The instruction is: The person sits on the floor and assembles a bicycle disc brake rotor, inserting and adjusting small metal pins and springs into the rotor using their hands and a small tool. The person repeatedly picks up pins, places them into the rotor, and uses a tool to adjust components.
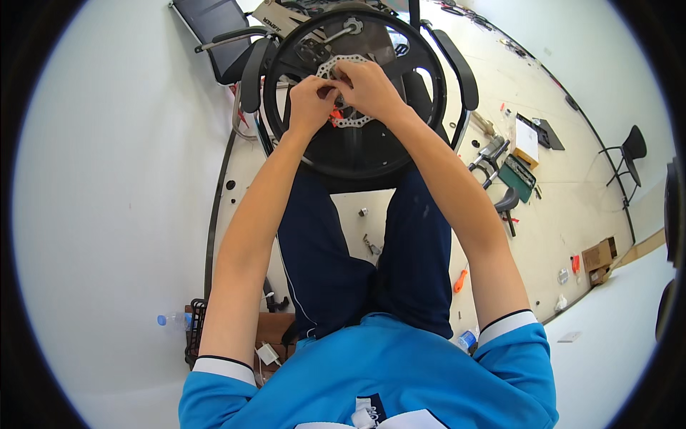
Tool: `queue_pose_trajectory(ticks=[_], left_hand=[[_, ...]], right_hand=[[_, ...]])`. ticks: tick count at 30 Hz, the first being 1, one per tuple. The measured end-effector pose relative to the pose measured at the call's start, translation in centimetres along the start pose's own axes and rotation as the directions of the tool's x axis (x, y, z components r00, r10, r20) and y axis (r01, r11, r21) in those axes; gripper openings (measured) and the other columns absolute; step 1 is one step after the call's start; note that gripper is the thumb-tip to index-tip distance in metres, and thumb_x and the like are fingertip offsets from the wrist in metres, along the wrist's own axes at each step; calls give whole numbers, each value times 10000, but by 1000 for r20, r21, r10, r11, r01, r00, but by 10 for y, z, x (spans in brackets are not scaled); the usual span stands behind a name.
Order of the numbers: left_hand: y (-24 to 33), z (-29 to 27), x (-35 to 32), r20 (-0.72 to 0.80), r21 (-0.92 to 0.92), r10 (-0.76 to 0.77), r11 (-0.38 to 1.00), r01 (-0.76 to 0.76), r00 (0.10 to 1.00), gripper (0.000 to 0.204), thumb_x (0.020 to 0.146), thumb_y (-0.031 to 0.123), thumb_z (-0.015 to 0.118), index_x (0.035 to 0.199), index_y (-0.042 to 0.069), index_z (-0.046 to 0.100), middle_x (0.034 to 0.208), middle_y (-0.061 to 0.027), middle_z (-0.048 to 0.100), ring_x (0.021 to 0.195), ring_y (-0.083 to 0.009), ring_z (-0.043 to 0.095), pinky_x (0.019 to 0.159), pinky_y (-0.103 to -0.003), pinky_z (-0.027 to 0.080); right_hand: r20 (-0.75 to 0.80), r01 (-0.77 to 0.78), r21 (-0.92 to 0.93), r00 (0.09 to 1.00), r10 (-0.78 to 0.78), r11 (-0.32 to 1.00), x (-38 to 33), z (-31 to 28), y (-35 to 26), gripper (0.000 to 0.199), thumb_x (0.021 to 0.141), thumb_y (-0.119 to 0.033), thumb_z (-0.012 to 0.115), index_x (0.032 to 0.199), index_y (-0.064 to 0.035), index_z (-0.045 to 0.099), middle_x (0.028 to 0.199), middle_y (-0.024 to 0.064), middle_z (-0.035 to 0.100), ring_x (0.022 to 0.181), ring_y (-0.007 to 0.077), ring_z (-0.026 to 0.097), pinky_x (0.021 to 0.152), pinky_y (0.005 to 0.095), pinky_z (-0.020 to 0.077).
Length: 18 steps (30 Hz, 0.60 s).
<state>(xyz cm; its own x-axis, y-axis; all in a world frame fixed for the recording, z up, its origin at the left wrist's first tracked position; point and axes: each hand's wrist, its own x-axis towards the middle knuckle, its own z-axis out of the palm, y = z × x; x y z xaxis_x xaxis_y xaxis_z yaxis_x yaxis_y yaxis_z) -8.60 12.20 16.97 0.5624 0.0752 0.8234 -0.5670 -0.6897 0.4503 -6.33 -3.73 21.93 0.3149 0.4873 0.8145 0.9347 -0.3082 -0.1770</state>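
A black spoked wheel (355,166) lies flat on a chair in front of my knees. A silver brake disc (355,122) with holes is at its hub. My left hand (310,104) and my right hand (366,87) meet over the disc's left part, fingers pinched close together. Whatever is between the fingertips is hidden. Just below them, a small orange-red piece (335,114) shows at the hub. Farther up, a silver lever-like part (351,27) and a dark brake caliper-like part (312,51) lie inside the rim.
Armrests (456,66) flank the wheel, and a folding chair (218,36) leans at the far left. On the right floor are a bicycle fork (489,161), a green tool case (517,177), a white-topped box (526,141) and an orange-handled screwdriver (460,280). A black chair (632,154) stands farther right.
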Motion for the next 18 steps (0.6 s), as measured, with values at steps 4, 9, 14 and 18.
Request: queue_pose_trajectory(ticks=[4,9,14,18], left_hand=[[-4,0,-1,5,60,4,998,-4,1000,112,768,62,767,868,15,750,804,-131,684,697,-269,687,659,-333,539],[-3,2,-7,-24,27,12,1000,-12,1000,120,778,75,764,875,8,740,794,-146,680,699,-288,683,655,-350,535],[-3,1,5,17,30,70,997,-71,997,91,778,22,705,866,0,713,771,-163,637,714,-362,643,656,-411,514],[-11,4,9,56,57,112,992,-116,992,102,771,-7,680,871,-9,705,811,-169,643,751,-355,657,671,-405,520]], right_hand=[[-48,-46,86,998,50,995,-7,2,-6,105,792,-82,682,833,-11,617,720,168,650,711,380,646,646,429,504],[-198,-76,133,975,101,988,-5,13,1,157,788,-112,717,768,-5,603,690,160,645,663,366,645,612,423,502],[-166,-122,41,978,128,992,-5,11,-2,202,795,-124,747,755,5,597,684,136,643,645,313,647,620,363,511],[-117,-35,-10,993,34,999,-2,6,-2,121,825,-106,711,857,-9,647,739,141,664,682,298,665,652,359,522]])
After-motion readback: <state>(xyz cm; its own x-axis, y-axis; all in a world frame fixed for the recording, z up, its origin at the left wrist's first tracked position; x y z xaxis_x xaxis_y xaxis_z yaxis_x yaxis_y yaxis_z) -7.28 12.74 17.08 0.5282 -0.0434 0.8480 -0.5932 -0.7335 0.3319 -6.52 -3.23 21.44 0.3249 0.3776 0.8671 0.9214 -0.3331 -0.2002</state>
